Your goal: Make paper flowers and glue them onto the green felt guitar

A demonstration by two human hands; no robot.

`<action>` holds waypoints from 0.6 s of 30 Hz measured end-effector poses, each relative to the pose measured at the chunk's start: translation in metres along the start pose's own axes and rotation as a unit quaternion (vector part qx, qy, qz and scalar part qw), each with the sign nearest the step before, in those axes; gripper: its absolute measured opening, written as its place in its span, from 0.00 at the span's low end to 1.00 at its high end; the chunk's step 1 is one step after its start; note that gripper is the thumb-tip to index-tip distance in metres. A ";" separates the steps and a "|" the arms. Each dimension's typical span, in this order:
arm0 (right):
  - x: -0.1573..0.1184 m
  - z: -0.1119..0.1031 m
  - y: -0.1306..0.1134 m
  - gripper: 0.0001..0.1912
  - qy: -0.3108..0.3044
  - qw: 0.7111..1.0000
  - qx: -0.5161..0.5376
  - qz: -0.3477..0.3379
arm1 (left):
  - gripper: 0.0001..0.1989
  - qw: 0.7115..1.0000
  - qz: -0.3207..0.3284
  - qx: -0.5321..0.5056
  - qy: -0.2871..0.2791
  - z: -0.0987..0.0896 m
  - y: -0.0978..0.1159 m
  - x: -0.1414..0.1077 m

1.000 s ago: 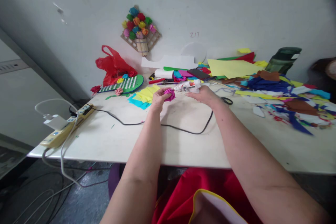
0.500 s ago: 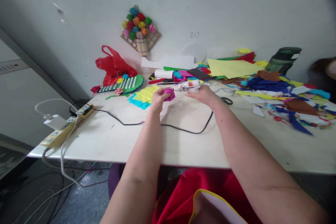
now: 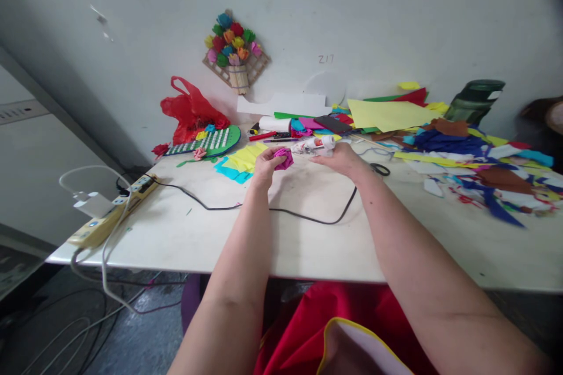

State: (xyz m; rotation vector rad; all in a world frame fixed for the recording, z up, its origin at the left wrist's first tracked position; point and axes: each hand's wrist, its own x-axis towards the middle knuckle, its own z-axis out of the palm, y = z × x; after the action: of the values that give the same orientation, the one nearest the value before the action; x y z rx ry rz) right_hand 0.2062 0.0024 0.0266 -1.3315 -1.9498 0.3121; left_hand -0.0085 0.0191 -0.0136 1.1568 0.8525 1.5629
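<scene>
Pink flower [image 3: 284, 159] and glue gun [image 3: 314, 145] meet over a pale table [image 3: 211, 240]

The left hand [image 3: 264, 167] pinches the flower between thumb and fingers, while the fingers of the right hand [image 3: 343, 159] wrap round the gun, its tip aimed left at the petals. Whether tip and petals touch is too small to tell.

Just left of the left fingers lie yellow paper [image 3: 246, 157] and blue paper [image 3: 233, 173]; farther left and beyond, a green board [image 3: 229, 139] sits in front of a red bag [image 3: 193, 108]. A black cord [image 3: 328, 222] crosses the tabletop nearer the body than both hands, and the power strip [image 3: 114, 214] rests well left of them. Beside the right wrist shows a black handle [image 3: 389, 171]; well right of those fingers spread scraps [image 3: 497, 179], with a bottle [image 3: 470, 102] behind.

Beyond all the fingers rises a grey wall [image 3: 396, 23], carrying a bouquet [image 3: 231, 44] up to their left. A cabinet [image 3: 26, 158] stands far left, above a blue-grey floor [image 3: 132, 328].
</scene>
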 end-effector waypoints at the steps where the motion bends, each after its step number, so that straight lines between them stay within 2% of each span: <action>1: 0.000 0.000 0.000 0.15 -0.006 1.000 0.008 0.011 | 0.18 1.000 0.000 0.001 0.001 0.000 0.000 0.000; 12: 0.000 0.000 0.001 0.11 -0.018 0.996 0.073 0.036 | 0.18 1.000 -0.001 -0.005 0.007 0.003 0.004 -0.003; 18: 0.002 0.000 0.004 0.12 -0.015 0.998 0.061 0.010 | 0.18 1.000 -0.003 -0.002 0.007 0.002 0.003 -0.002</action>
State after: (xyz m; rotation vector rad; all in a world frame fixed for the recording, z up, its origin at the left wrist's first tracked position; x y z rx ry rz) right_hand 0.2088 0.0056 0.0249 -1.2742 -1.9125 0.4549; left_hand -0.0073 0.0161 -0.0107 1.1417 0.8608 1.5687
